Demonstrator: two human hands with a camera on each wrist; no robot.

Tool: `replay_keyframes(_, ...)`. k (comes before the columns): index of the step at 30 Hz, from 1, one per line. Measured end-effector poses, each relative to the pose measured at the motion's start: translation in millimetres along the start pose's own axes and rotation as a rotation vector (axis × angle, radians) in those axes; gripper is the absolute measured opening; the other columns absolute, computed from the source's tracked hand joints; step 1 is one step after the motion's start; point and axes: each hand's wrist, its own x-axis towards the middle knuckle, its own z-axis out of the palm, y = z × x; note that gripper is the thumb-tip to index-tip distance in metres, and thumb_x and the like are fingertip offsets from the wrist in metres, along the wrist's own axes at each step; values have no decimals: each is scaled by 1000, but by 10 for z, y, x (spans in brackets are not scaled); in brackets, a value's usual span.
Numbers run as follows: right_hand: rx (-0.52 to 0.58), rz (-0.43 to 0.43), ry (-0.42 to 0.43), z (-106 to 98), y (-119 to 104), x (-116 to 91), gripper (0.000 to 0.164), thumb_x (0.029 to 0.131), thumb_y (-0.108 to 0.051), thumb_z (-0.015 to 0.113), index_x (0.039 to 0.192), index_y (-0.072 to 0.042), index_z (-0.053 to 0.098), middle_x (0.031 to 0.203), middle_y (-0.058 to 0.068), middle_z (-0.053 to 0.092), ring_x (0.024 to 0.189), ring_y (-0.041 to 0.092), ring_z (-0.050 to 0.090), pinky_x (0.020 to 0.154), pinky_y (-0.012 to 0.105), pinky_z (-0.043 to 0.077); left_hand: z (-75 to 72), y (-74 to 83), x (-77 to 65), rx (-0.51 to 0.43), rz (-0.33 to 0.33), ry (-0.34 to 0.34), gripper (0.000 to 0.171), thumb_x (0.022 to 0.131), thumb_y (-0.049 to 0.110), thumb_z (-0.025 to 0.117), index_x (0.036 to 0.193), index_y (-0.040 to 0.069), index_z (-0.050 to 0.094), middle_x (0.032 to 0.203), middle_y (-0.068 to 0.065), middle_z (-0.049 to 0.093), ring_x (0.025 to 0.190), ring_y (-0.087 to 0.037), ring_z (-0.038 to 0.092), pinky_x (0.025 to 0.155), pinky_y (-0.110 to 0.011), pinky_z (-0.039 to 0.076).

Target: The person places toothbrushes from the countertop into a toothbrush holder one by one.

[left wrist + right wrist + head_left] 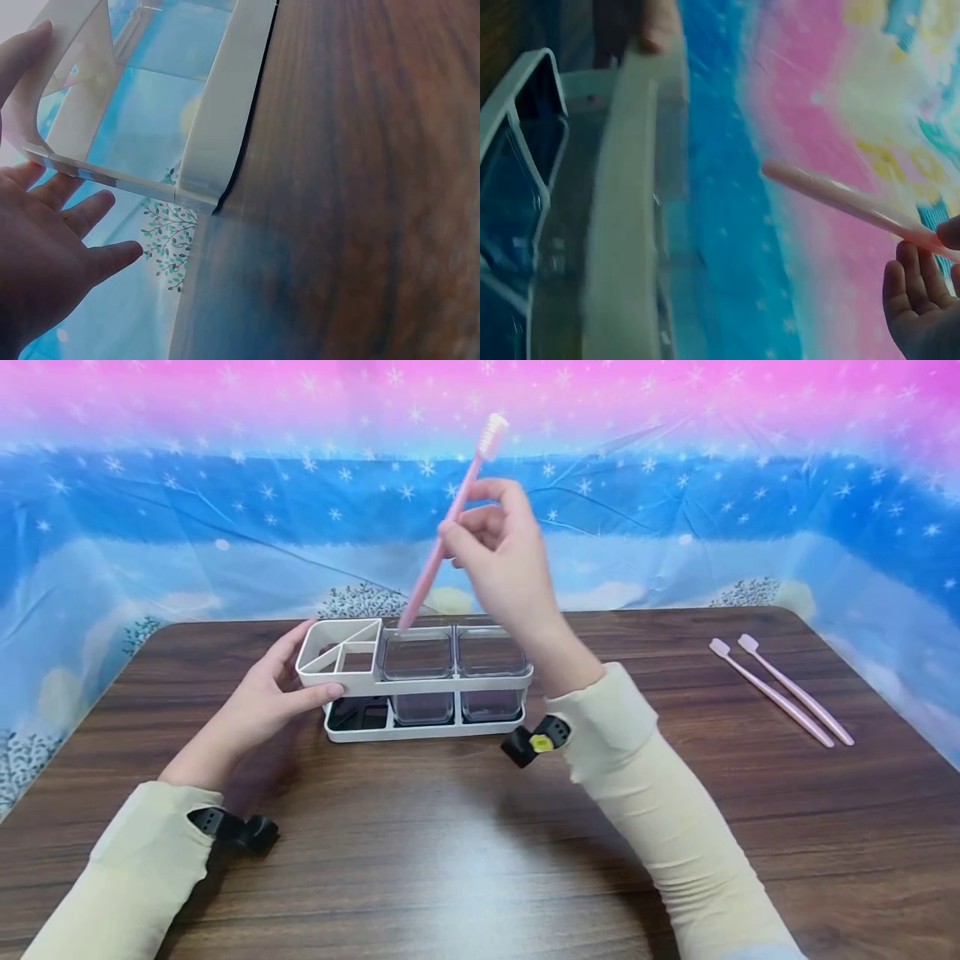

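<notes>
A pink toothbrush (438, 556) is pinched between the thumb and fingers of my right hand (506, 547), bristles up and handle end slanting down to the left. In the right wrist view the bare handle (840, 196) points toward the rack. That handle end overlaps the upper tier's back edge in the head view. A white two-tier rack (416, 687) stands on the table, a divided section at its left and clear cups (417, 653) beside it. My left hand (262, 693) grips the upper tier's left end, thumb on the front edge and fingers around the back.
Two more pink toothbrushes (780, 693) lie side by side at the right of the wooden table (375, 860). The rack's lower tier holds more clear cups (423, 707) and a dark divided section at the left. A snowflake-patterned cloth (262, 502) hangs behind the table.
</notes>
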Motion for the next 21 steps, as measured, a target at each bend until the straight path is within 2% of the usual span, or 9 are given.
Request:
replay_keyframes(3,-26,-41,-33,168,62,-39,29,93,1,58,119,1,46,90,13,62,79,21,63,76,29,53,5,5,-4,10,-8,8,82,90,6,67,155,14,18,139,-6,42,115,-3,47,86,-11,45)
replay_keyframes(10,-146,-24,-123,401,235,-112,27,94,-4,58,119,-1,47,91,12,65,76,20,59,61,22,44,6,25,-7,30,-15,5,81,90,10,68,155,16,20,139,-10,43,111,-2,50,85,-13,46)
replay_keyframes(21,-327,7,-334,544,489,-169,25,93,-5,58,117,-2,50,97,10,68,80,16,64,72,21,47,9,63,-21,20,-12,30,81,88,7,69,154,16,23,137,-10,45,112,-1,49,86,-11,46)
